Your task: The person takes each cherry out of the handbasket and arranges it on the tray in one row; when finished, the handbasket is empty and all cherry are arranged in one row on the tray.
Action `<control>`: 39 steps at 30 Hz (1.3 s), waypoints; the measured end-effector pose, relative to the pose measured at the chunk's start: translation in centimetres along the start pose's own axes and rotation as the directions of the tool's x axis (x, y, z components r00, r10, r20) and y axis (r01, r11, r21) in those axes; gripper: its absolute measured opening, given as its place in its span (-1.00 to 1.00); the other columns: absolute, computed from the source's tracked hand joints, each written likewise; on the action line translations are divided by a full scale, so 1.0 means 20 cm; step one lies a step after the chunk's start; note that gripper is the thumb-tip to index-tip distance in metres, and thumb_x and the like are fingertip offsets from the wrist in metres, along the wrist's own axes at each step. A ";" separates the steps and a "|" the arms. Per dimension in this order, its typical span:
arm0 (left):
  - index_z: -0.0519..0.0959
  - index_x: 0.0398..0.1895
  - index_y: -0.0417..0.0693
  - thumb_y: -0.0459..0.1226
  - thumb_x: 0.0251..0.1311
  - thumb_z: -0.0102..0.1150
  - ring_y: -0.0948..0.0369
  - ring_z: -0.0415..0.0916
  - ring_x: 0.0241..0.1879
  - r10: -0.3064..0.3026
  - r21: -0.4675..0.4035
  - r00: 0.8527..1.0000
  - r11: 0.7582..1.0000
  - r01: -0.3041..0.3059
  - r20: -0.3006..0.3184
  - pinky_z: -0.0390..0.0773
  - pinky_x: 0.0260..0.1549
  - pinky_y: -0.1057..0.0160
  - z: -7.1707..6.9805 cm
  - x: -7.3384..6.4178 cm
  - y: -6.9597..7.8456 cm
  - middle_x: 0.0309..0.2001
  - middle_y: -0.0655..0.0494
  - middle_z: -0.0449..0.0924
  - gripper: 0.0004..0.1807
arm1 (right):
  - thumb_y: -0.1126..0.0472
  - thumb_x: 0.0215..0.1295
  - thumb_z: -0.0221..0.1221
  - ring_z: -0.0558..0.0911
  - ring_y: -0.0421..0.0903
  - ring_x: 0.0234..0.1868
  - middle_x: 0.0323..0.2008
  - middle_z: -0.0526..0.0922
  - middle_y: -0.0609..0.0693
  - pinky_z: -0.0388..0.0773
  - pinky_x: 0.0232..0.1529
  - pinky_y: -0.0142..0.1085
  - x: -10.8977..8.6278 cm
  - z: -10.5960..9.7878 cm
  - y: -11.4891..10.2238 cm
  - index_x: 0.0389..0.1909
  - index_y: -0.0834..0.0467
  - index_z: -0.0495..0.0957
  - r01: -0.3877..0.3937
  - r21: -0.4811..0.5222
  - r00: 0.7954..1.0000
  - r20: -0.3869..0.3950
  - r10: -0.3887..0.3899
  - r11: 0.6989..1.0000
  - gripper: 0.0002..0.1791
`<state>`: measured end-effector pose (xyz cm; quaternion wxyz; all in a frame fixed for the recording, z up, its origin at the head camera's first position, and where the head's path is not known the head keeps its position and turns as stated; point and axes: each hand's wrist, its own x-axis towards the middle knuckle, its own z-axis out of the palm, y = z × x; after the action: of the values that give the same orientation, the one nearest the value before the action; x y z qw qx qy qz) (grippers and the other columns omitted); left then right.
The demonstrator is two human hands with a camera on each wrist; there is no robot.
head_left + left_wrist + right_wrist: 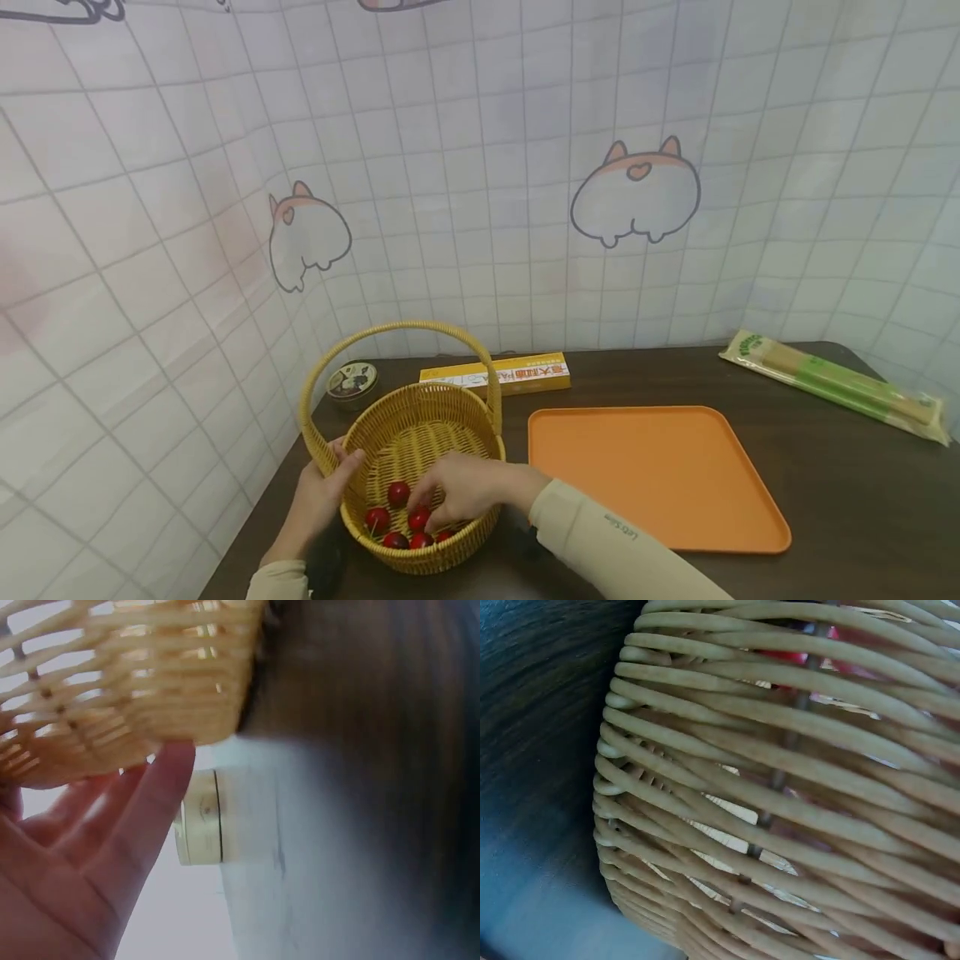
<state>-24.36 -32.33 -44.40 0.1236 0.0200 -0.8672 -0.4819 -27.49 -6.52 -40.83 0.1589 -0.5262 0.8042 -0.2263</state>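
Observation:
A yellow woven basket with a tall arched handle stands tilted toward me, several dark red cherries gathered low inside it. My left hand grips its left side, thumb at the rim. In the left wrist view, fingers of that hand lie against the outside of the weave. Reaching over the right rim, my right hand has its bent fingers and thumb on either side of one cherry. The right wrist view shows only the basket's outer weave, hiding the fingertips.
An orange tray lies right of the basket on the dark table. Behind the basket are a round tin and a long yellow box. A green-banded packet of long sticks lies at the far right.

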 end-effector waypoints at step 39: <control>0.49 -0.30 -0.19 -0.02 0.41 0.04 0.05 0.54 0.02 0.058 0.065 0.987 0.997 -0.049 -0.149 0.50 -0.12 0.40 0.04 0.00 0.00 0.10 -0.10 0.59 -0.63 | 0.14 0.34 0.18 0.54 -0.21 0.05 0.23 0.46 -0.12 0.53 -0.04 -0.34 -0.14 0.01 -0.03 0.19 -0.08 0.51 -0.038 0.029 0.963 -0.267 0.044 0.999 -0.61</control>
<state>-24.48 -31.72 -44.84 0.2010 0.0367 -0.8700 -0.4486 -25.85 -4.13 -40.67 0.0597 -0.4720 0.8262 -0.3015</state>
